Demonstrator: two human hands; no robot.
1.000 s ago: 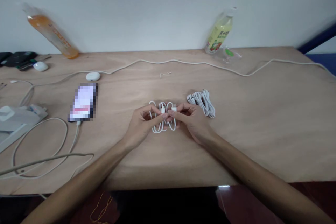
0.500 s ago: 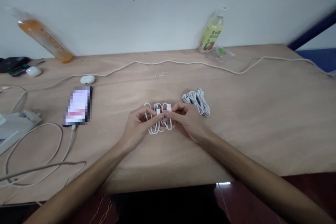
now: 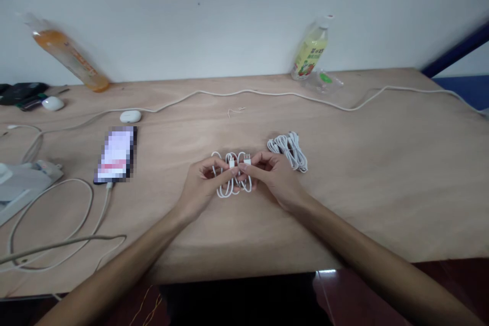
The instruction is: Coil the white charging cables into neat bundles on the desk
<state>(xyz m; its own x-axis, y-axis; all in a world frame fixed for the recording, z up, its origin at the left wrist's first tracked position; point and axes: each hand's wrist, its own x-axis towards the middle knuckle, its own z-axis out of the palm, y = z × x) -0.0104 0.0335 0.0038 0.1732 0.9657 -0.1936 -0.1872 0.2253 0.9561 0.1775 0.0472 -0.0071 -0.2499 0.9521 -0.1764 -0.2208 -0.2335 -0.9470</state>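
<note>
Between both hands is a white USB cable (image 3: 226, 193), coiled in several loops near the table's front middle. My left hand (image 3: 202, 181) pinches it on the left, its thumb at the small plug. From the other side my right hand (image 3: 273, 175) grips the coil, the thumb against the wider USB plug (image 3: 247, 159). Both plugs point away from me, side by side. Parts of the coil are hidden behind the fingers. Just beyond my right hand lie bundled white cables (image 3: 290, 150) on the table.
A phone (image 3: 115, 155) with a charging cable lies left, near a white earbud case (image 3: 130, 116). An orange-drink bottle (image 3: 72, 61) and a yellow-labelled bottle (image 3: 312, 51) lean on the wall. A long white cord (image 3: 244, 91) crosses the wooden table (image 3: 382, 173).
The camera view has shifted slightly, so everything sits a little lower and to the right. Both hands keep the same grip on the coiled cable.
</note>
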